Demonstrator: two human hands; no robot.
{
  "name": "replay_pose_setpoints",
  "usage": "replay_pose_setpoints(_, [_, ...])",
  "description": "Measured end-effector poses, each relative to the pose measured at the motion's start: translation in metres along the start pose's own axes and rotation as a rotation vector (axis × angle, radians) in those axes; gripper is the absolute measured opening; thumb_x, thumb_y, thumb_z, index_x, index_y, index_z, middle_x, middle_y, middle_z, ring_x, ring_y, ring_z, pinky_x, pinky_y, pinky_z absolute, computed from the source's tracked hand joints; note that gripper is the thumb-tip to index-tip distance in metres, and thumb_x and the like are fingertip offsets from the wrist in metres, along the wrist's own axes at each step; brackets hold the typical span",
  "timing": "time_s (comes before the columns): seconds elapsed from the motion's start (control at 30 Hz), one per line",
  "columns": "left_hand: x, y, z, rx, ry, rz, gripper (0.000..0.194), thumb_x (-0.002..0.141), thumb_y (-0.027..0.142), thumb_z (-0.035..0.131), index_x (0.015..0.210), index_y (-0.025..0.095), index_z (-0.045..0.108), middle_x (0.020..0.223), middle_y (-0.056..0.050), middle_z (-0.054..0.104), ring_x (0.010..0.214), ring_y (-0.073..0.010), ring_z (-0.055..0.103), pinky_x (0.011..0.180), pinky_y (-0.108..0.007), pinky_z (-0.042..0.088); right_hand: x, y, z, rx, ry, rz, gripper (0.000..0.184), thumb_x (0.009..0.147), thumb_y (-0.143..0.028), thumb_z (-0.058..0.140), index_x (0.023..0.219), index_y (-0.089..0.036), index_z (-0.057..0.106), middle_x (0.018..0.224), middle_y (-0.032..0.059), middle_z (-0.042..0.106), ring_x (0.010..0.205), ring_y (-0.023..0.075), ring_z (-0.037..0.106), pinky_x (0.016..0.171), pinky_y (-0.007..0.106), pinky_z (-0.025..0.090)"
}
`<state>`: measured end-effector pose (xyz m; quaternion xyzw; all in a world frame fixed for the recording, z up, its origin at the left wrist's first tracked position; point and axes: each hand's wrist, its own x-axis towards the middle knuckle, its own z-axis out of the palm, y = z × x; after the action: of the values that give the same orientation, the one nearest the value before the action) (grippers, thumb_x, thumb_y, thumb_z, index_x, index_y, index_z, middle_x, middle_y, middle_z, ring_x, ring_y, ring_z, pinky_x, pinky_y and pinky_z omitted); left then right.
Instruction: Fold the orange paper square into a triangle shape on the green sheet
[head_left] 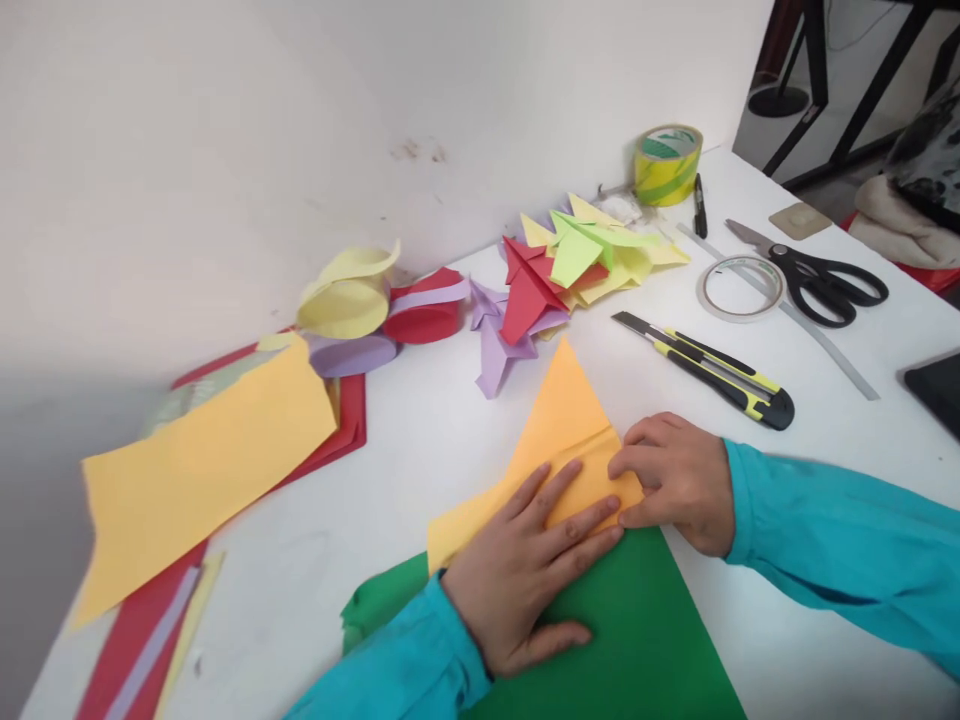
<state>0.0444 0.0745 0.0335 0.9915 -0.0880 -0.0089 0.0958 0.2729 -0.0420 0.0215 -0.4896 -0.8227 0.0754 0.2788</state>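
Observation:
An orange sheet of paper (559,415), folded to a point that aims away from me, lies on the white table (420,440). My left hand (529,570) lies flat on its near part with fingers stretched out, partly over a green sheet (645,630). My right hand (675,480) has its fingers curled, pressing the fold at the paper's right edge. Both arms wear teal sleeves.
Folded paper shapes in red, purple, yellow and green (555,270) sit by the wall, beside paper rolls (375,305). A yellow-black utility knife (705,365), clear tape ring (741,288), scissors (817,280), marker (699,205) and yellow-green tape roll (667,163) lie right. Loose orange and red sheets (202,470) lie left.

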Motion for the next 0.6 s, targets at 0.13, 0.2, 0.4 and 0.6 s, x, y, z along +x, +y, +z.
replay_pose_setpoints(0.13, [-0.016,-0.005,0.000,-0.004,0.021,-0.002,0.066,0.090,0.059,0.025,0.146,0.024,0.024,0.149,0.003,0.034,0.142,-0.0341,0.006,0.113,-0.056,0.010,0.008,-0.005,0.007,0.030,-0.010,-0.010,0.025,0.076,-0.019,0.055,0.095,-0.028,0.069,0.110,0.0063,0.059,0.099,0.0243,0.044,0.080,0.042,0.039])
replay_pose_setpoints(0.2, [-0.021,-0.007,0.000,-0.016,0.045,-0.011,0.067,0.089,0.060,0.028,0.146,0.025,0.025,0.148,0.001,0.037,0.142,-0.0336,0.010,0.113,-0.057,0.012,0.015,0.000,0.009,0.066,-0.033,-0.025,0.026,0.077,-0.017,0.052,0.095,-0.026,0.068,0.109,0.0065,0.060,0.098,0.0229,0.046,0.079,0.041,0.040])
replay_pose_setpoints(0.4, [-0.023,-0.006,0.000,-0.078,0.041,-0.041,0.072,0.085,0.061,0.038,0.146,0.025,0.026,0.146,-0.001,0.041,0.141,-0.0338,0.014,0.112,-0.059,0.016,0.042,0.025,0.014,0.080,0.084,0.001,0.022,0.087,-0.025,0.049,0.098,-0.021,0.068,0.112,0.0074,0.063,0.105,0.0222,0.049,0.085,0.042,0.039])
replay_pose_setpoints(0.6, [-0.021,-0.002,-0.004,-0.045,0.028,-0.075,0.073,0.083,0.062,0.040,0.145,0.025,0.028,0.145,-0.001,0.042,0.141,-0.0361,0.013,0.111,-0.059,0.017,0.050,0.029,0.015,0.006,0.003,0.012,0.024,0.085,-0.032,0.054,0.103,-0.023,0.067,0.115,0.0061,0.062,0.105,0.0234,0.049,0.085,0.042,0.035])
